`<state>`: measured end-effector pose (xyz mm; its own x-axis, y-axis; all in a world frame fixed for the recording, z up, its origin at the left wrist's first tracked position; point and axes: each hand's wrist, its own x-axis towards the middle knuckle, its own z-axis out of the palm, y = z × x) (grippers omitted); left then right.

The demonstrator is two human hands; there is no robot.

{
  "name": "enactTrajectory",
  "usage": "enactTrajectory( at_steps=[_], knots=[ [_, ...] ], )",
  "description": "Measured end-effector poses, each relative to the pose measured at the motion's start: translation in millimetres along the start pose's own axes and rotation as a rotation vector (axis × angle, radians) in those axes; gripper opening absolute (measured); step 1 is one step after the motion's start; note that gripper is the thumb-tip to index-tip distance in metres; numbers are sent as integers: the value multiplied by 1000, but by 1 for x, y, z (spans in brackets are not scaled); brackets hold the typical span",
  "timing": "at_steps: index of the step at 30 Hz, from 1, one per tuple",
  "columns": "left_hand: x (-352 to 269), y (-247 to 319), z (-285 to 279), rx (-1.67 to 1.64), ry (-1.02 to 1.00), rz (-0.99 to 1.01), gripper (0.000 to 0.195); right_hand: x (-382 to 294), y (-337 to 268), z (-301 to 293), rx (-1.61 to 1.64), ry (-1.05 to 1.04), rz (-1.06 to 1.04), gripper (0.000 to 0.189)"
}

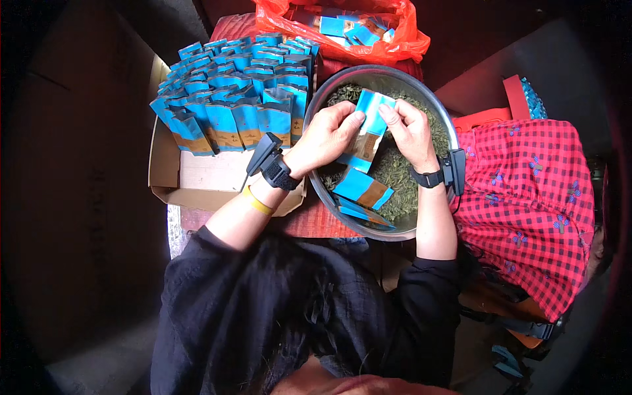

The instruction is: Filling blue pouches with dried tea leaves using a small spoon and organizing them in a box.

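Note:
My left hand (328, 132) and my right hand (411, 132) pinch the two upper sides of one blue and brown foil packet (368, 136), held over a round metal basin (447, 118). Dried green leaves (402, 170), apparently tea, lie in the basin. Below the held packet, another blue and brown packet (363, 188) rests on the leaves. More of them lean at the basin's near wall. To the left, many upright packets (224, 123) stand in close rows in a cardboard box (164, 163); whether each is filled I cannot tell.
A red plastic bag (340, 49) with loose blue packets lies beyond the basin. The box and basin stand on a red wooden table (316, 222). Red checked cloth (533, 197) is at the right, beside a red plastic object (516, 98). Large cardboard (74, 197) rises at the left.

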<state>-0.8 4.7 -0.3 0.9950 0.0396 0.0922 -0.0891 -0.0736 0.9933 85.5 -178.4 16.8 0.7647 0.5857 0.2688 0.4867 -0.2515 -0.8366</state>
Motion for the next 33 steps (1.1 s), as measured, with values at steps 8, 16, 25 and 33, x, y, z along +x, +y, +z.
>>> enactTrajectory(
  at_steps=[8, 16, 25, 33],
  knots=[
    [-1, -4, -1, 74, 54, 48, 23, 0, -7, 3, 61, 44, 8, 35],
    [-3, -4, 1, 79, 52, 67, 19, 0, -6, 4, 84, 44, -17, 34],
    [-1, -2, 1, 167, -10, 107, 29, 2, 0, 2, -96, 267, -63, 32],
    [-7, 5, 1, 319, -32, 200, 50, -4, -11, 15, -110, 21, -71, 22]
  ],
)
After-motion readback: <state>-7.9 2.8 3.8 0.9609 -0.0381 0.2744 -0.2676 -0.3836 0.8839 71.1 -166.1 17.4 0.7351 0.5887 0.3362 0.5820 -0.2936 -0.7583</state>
